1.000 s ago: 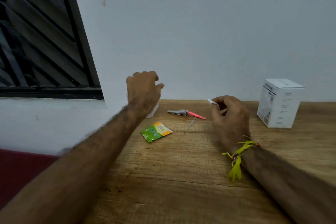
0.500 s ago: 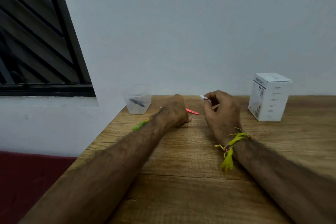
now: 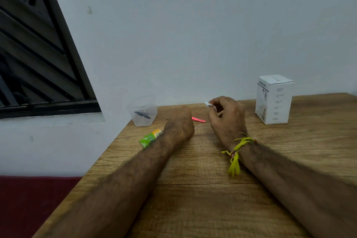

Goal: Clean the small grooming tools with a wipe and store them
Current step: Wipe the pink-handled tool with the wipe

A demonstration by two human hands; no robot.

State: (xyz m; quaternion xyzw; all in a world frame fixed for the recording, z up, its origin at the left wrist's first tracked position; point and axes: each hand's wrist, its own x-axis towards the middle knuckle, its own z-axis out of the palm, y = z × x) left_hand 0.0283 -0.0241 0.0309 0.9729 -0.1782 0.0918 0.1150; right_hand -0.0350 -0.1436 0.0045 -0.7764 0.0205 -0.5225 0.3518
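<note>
My left hand [image 3: 180, 121] lies curled over the metal end of a nail clipper; only the clipper's pink handle [image 3: 199, 120] sticks out to the right on the wooden table [image 3: 202, 189]. The fingers are hidden behind the back of the hand. My right hand [image 3: 226, 116], raised a little above the table, pinches a small white wipe [image 3: 208, 104] between thumb and fingertips. A clear plastic container [image 3: 144, 120] stands at the table's far left corner with a dark tool [image 3: 142, 115] inside. A thin pale stick [image 3: 198, 127] lies between my hands.
A green and orange sachet [image 3: 151, 137] lies partly under my left forearm. A tiny brass piece [image 3: 167, 117] sits beside the container. A white carton [image 3: 274, 99] stands at the back right. The wall runs just behind; the table's left edge drops off by a window grille [image 3: 38, 54].
My left hand left the container at the back left and came down onto the nail clipper, where it has stayed. The right hand kept its hold on the wipe.
</note>
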